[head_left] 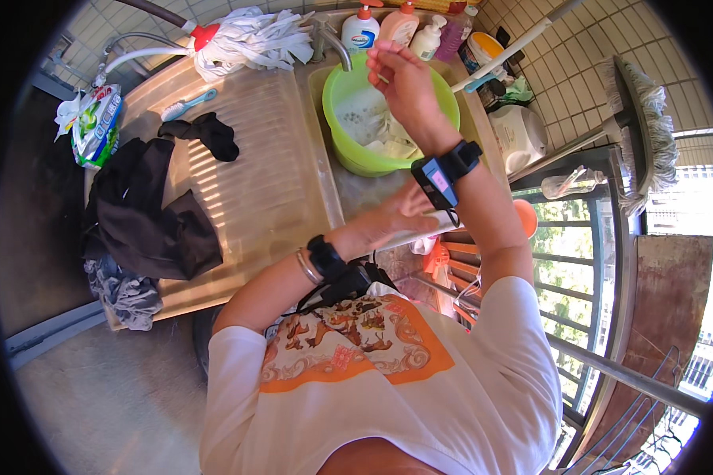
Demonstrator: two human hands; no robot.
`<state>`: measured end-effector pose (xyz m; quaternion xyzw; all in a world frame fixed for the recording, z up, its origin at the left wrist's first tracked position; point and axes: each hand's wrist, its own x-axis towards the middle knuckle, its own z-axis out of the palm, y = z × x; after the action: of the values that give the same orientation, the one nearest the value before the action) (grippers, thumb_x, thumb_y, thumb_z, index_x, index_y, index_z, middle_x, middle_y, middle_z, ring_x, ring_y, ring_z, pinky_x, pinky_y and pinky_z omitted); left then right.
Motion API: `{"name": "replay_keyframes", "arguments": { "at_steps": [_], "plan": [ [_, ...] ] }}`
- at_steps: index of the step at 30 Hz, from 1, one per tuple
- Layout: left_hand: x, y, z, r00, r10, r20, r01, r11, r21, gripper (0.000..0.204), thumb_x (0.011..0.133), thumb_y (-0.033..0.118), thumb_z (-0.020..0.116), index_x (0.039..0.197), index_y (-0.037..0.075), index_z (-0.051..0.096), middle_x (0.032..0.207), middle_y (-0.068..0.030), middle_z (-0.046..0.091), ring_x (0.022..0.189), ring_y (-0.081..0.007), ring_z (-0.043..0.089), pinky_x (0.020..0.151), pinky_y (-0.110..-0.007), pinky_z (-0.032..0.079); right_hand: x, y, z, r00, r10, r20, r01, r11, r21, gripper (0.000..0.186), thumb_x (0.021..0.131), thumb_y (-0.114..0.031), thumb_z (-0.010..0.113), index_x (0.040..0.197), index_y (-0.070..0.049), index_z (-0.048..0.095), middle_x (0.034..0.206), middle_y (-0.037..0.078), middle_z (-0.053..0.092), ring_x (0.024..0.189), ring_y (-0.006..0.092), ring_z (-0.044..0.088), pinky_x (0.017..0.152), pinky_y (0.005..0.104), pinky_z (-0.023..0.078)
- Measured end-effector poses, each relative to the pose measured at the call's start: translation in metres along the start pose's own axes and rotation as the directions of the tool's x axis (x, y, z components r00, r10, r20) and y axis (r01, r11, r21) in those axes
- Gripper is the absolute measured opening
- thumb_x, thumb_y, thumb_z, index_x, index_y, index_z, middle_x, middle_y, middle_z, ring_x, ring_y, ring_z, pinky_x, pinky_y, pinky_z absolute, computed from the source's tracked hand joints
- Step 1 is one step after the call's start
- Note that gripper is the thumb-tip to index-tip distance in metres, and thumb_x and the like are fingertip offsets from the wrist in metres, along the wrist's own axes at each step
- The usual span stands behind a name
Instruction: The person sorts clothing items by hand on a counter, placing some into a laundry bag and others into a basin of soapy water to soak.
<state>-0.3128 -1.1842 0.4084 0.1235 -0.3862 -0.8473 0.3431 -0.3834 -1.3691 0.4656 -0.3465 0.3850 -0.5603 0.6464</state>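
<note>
My right hand [408,85] is raised over a lime-green basin [352,158], its fingers loosely bent and apart, with nothing visible in them. Soapy water and pale wet cloth [392,138] lie inside the basin, which stands in the sink [348,202] beneath a metal tap [337,49]. Lower down, by the sink's front edge, my left hand [388,218] is spread and slightly blurred, holding nothing. Behind the basin stand a white pump bottle with a red top [360,33], a pink bottle [398,25] and a smaller white pump bottle [428,39].
On the ribbed washboard counter [261,174] at left lie dark clothes [154,214], a black sock-like piece [214,138], a grey cloth [127,289] and a blue-handled brush [188,104]. A mop head [253,39] rests behind. Another mop [634,127] hangs right, near a railing [566,269].
</note>
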Motion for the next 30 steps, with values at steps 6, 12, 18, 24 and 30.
{"name": "replay_keyframes", "arguments": {
  "at_steps": [6, 12, 18, 24, 30],
  "plan": [
    [0.023, -0.055, 0.036, 0.939, -0.095, 0.329, 0.008, 0.967, 0.256, 0.091, 0.088, 0.034, 0.077, 0.159, 0.014, 0.025, 0.163, -0.0122, 0.024, 0.151, -0.0289, 0.022, 0.12, -0.047, 0.024, 0.037, -0.072, -0.002, 0.98, -0.193, 0.039, 0.195, 0.978, -0.071, 0.012, 0.1, -0.006, 0.055, 0.109, -0.003, 0.062, 0.096, 0.006, 0.069, 0.083, 0.0139, 0.065, 0.07, 0.0281, 0.052],
    [0.032, -0.057, 0.049, 0.881, 0.284, 0.378, -0.472, 0.574, 0.669, 0.074, 0.088, 0.031, 0.076, 0.152, 0.014, 0.043, 0.156, -0.0186, 0.035, 0.131, -0.034, 0.049, 0.105, -0.043, 0.043, 0.079, -0.095, -0.027, 0.973, -0.221, 0.067, 0.231, 0.95, -0.211, 0.014, 0.1, -0.007, 0.054, 0.109, -0.002, 0.064, 0.095, 0.005, 0.069, 0.081, 0.0116, 0.064, 0.067, 0.0241, 0.051],
    [0.009, 0.016, -0.009, 0.997, -0.07, 0.043, 0.026, 0.764, 0.645, 0.047, 0.092, 0.025, 0.072, 0.134, 0.006, 0.06, 0.123, -0.0097, 0.068, 0.109, -0.0165, 0.065, 0.093, -0.033, 0.054, 0.093, -0.048, -0.102, 0.999, -0.018, 0.049, 0.042, 0.839, -0.543, 0.015, 0.094, -0.01, 0.061, 0.104, -0.003, 0.07, 0.09, 0.004, 0.071, 0.073, 0.0096, 0.063, 0.063, 0.0214, 0.05],
    [-0.037, 0.069, -0.092, 0.91, 0.189, -0.368, 0.053, 0.828, 0.558, 0.035, 0.098, 0.017, 0.065, 0.129, 0.003, 0.06, 0.122, -0.0069, 0.067, 0.111, -0.0147, 0.063, 0.099, -0.031, 0.049, 0.148, 0.044, -0.226, 0.945, 0.265, 0.19, 0.117, 0.267, -0.956, 0.037, 0.083, -0.022, 0.077, 0.117, -0.011, 0.069, 0.097, 0.005, 0.071, 0.083, 0.0152, 0.066, 0.069, 0.0298, 0.054],
    [-0.071, 0.082, -0.113, 0.771, 0.199, -0.605, 0.144, 0.871, 0.469, 0.027, 0.101, 0.011, 0.06, 0.125, 0.0, 0.06, 0.117, -0.0061, 0.067, 0.112, -0.0133, 0.062, 0.099, -0.029, 0.048, 0.148, 0.101, -0.249, 0.8, 0.567, 0.196, 0.349, -0.174, -0.921, 0.106, 0.063, -0.023, 0.089, 0.154, -0.021, 0.035, 0.117, 0.019, 0.066, 0.103, 0.0295, 0.064, 0.066, 0.0369, 0.057]
  ]
}}
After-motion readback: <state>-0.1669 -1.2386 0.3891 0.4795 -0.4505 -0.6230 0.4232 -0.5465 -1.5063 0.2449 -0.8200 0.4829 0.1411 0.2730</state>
